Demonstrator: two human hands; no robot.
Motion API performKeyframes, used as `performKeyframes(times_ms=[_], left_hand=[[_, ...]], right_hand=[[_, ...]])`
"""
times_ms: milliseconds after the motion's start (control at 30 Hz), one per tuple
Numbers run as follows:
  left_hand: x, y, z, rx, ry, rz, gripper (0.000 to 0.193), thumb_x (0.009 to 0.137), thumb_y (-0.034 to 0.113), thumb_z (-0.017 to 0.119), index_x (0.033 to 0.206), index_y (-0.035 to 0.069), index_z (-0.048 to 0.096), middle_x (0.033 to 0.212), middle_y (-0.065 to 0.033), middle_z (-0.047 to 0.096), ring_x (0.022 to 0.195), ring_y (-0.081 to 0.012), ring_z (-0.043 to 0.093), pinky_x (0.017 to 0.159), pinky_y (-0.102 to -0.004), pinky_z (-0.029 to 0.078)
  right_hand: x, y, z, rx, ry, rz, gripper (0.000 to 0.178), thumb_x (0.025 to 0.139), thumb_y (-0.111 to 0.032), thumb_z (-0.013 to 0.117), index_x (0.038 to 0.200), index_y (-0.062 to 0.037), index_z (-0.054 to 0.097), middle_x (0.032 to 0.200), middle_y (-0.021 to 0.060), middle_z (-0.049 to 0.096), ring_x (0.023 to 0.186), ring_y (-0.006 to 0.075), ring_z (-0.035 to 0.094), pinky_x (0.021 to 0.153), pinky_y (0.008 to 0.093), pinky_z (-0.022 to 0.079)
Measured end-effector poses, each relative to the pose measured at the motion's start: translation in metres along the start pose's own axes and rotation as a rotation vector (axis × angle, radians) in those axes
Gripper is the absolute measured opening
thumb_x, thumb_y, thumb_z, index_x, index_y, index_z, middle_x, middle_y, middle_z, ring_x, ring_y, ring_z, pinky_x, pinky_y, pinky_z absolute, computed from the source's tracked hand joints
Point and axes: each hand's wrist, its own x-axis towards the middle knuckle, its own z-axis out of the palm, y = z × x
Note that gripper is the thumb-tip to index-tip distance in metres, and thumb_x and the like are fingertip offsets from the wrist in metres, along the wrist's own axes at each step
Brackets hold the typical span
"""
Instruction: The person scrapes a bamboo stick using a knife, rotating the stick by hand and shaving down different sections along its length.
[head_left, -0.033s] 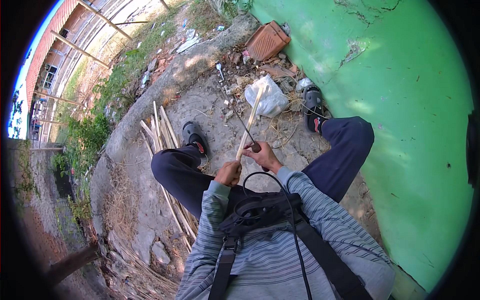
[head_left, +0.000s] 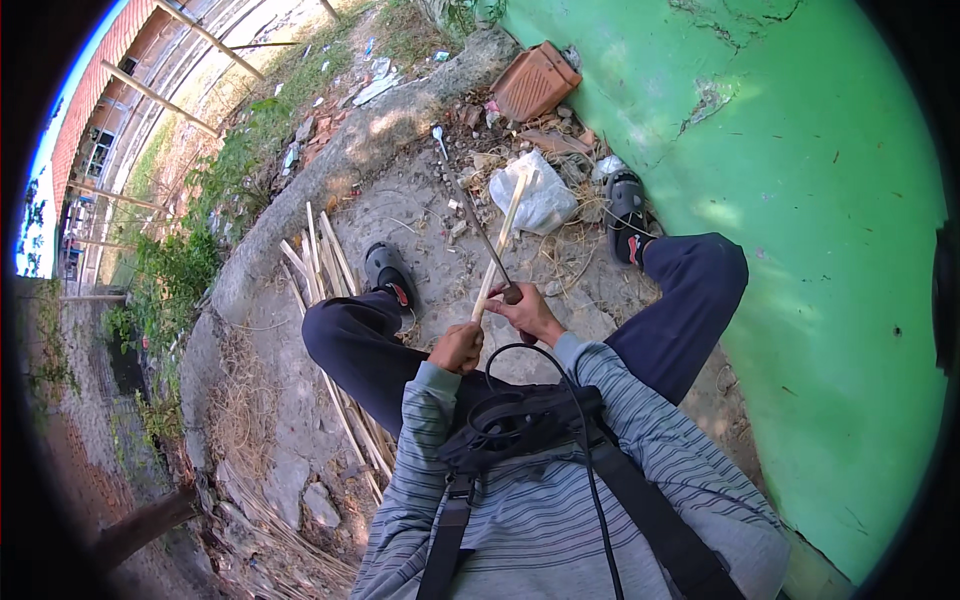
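My left hand [head_left: 457,347] is closed around the lower end of a pale wooden strip [head_left: 507,225], which slants up and away over the ground between my feet. In my right hand [head_left: 532,313] is the brown handle of a long, thin knife [head_left: 478,221]. Its dark blade points away to the upper left and crosses close beside the strip just above my hands. The fingertips of my right hand are right at the strip, and I cannot tell whether the blade touches it.
Several pale strips [head_left: 325,258] lie beside my left shoe [head_left: 388,274]. A white plastic bag [head_left: 540,195] rests ahead, near an orange-brown ridged block [head_left: 537,82]. The green wall [head_left: 800,250] rises close on my right. A raised concrete edge [head_left: 300,215] curves along the left.
The knife's blade has rolled slightly and shows broader now. Both hands and the strip have stayed in nearly the same place.
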Motion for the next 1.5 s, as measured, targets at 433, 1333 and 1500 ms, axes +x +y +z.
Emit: performKeyframes(times_ms=[433,1333,1500], left_hand=[[-0.001,-0.029,0.01,0.421,0.073,0.3,0.047,0.106,0.044,0.048,0.085,0.003,0.059,0.062,-0.0011,0.047,0.055,-0.0137,0.049,0.051,-0.033,0.043],[0.008,-0.044,0.018,1.097,0.557,0.42,0.04,0.101,0.041,0.054,0.096,0.002,0.059,0.081,-0.0321,0.066,0.081,-0.0543,0.064,0.072,-0.0639,0.048],[0.009,-0.045,0.016,1.085,0.551,0.411,0.036,0.1,0.038,0.055,0.096,0.002,0.059,0.082,-0.0319,0.066,0.081,-0.0534,0.064,0.072,-0.0633,0.049]], right_hand=[[0.005,0.003,-0.016,0.456,-0.083,0.164,0.027,0.092,-0.022,0.075,0.102,0.0003,0.064,0.058,-0.0047,0.05,0.045,0.0054,0.045,0.043,0.0242,0.035],[-0.007,0.026,0.001,-0.705,0.142,-0.106,0.021,0.078,-0.029,0.068,0.077,-0.0084,0.067,0.074,0.0205,0.067,0.073,0.0439,0.067,0.065,0.0516,0.053],[-0.01,0.022,0.005,-0.727,0.135,-0.112,0.021,0.078,-0.029,0.068,0.079,-0.0088,0.068,0.074,0.021,0.067,0.074,0.0441,0.067,0.066,0.0528,0.052]])
